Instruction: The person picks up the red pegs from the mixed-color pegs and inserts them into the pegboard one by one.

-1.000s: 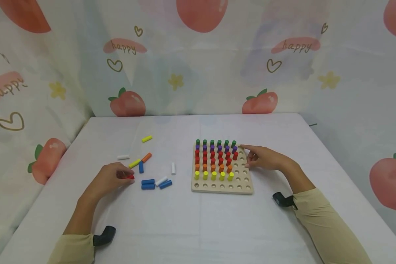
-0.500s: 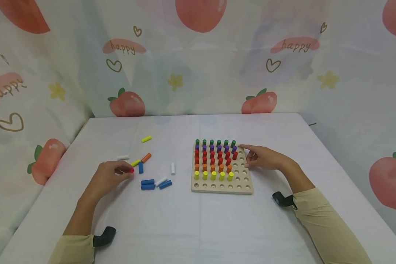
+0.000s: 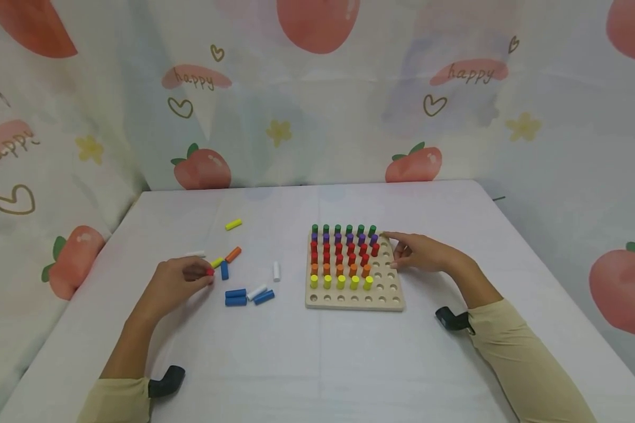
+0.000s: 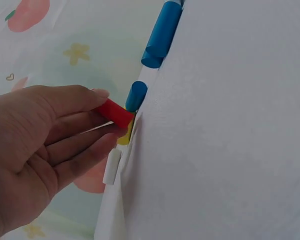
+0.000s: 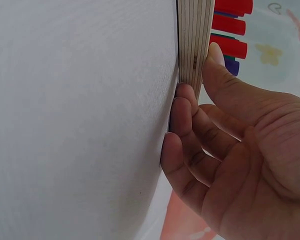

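My left hand (image 3: 173, 288) pinches a red peg (image 4: 116, 113) between thumb and fingers, just above the table on the left side. Close to its fingertips lie a yellow peg (image 3: 217, 262), a short blue peg (image 3: 224, 270) and a white peg (image 3: 196, 254), partly hidden. A wooden pegboard (image 3: 349, 306) lies right of centre, carrying upright rows of green, purple, red, orange and yellow pegs. At the board's right edge, my right hand (image 3: 428, 252) holds it, with the thumb over the top edge and other fingertips against the side in the right wrist view.
Loose pegs lie left of the board: an orange peg (image 3: 233, 254), a far yellow peg (image 3: 234, 224), a white peg (image 3: 276, 271) and several blue pegs (image 3: 236, 301) beside another white one. The board's right columns and front row show bare holes.
The red peg has tilted in my left hand's fingers, its end now facing the head camera. My right hand stays at the board's edge. The head view has shifted slightly.
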Demonstrator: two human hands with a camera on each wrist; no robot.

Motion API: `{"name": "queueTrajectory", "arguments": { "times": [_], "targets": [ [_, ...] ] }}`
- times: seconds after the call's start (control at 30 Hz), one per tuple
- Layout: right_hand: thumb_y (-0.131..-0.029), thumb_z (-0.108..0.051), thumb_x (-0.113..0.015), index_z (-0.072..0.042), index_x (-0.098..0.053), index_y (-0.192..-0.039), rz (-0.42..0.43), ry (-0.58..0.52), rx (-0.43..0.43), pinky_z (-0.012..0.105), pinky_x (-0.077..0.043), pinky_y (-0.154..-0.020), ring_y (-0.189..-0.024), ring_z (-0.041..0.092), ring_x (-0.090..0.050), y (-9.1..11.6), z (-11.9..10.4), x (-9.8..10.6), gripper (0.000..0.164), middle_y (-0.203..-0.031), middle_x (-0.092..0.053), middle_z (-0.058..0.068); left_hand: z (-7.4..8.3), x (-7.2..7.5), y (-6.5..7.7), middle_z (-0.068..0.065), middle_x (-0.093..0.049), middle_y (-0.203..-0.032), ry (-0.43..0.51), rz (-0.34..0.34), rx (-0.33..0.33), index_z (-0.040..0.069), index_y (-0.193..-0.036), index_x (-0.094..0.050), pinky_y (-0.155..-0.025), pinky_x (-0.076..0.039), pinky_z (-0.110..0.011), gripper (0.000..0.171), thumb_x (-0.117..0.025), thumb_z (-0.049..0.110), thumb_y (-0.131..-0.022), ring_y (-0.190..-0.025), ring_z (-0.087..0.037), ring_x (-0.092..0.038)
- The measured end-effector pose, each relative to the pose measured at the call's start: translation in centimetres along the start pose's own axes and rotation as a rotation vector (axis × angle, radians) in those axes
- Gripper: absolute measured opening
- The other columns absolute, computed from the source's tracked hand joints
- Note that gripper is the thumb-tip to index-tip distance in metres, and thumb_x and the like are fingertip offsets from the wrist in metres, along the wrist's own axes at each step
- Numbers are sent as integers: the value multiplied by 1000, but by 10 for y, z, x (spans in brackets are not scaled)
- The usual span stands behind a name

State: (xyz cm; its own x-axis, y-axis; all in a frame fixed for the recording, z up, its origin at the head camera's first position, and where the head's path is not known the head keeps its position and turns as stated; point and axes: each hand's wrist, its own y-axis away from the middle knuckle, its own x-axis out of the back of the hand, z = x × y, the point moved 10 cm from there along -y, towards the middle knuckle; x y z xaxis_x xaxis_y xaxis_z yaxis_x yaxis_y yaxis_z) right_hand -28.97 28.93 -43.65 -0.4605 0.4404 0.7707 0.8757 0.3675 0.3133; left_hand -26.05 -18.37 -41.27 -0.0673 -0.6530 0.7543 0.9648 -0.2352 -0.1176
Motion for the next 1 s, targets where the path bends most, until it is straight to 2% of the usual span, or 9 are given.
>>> {"name": "queueTrajectory", "arguments": {
  "times": [0.13, 0.3, 0.53, 0.67, 0.87, 1.0],
  "targets": [
    [-95, -24, -78, -4, -35, -159, -5, 1, 3, 45, -52, -93, -99, 25, -57, -2, -4, 0, 80, -99, -61, 4, 3, 0, -2, -5, -76, -98, 13, 12, -16, 6, -109, -74, -89, -58, -49, 18, -80, 7, -91, -95, -27, -74],
    [-95, -24, -78, -4, -34, -160, -7, 9, 1, 44, -52, -92, -99, 25, -57, -2, -3, 1, 81, -100, -61, 5, 10, -6, -8, -3, -76, -101, 50, -28, -52, 7, -110, -74, -92, -57, -47, 18, -78, 6, -93, -99, -25, -74],
    [-95, -23, -77, -3, -34, -159, -10, 15, 5, 41, -52, -90, -99, 25, -56, 0, -1, 0, 80, -99, -61, 4, 28, -5, -16, -1, -76, -97, 51, -51, -118, 6, -108, -75, -89, -58, -47, 18, -79, 2, -91, -96, -25, -74],
    [-96, -22, -76, -2, -34, -159, -7, 11, 13, 41, -51, -90, -100, 25, -56, 1, -2, 0, 79, -99, -61, 4, 36, -10, -27, -2, -76, -98, 48, -73, -130, 6, -109, -74, -87, -59, -44, 20, -80, 4, -90, -93, -23, -74],
    [-96, -21, -76, -2, -33, -159, -8, 9, 10, 45, -52, -94, -100, 25, -56, 2, -2, 0, 79, -99, -61, 4, 47, -21, -40, -2, -76, -100, 97, -116, -151, 7, -110, -74, -82, -61, -38, 17, -77, 4, -93, -94, -21, -74],
    [-96, -24, -77, -3, -33, -160, -11, 15, 10, 44, -52, -92, -99, 25, -56, 2, -1, 1, 80, -99, -61, 4, 58, -28, -47, 0, -76, -99, 111, -133, -159, 8, -109, -74, -81, -61, -38, 16, -77, 5, -93, -94, -20, -74]
  ]
}}
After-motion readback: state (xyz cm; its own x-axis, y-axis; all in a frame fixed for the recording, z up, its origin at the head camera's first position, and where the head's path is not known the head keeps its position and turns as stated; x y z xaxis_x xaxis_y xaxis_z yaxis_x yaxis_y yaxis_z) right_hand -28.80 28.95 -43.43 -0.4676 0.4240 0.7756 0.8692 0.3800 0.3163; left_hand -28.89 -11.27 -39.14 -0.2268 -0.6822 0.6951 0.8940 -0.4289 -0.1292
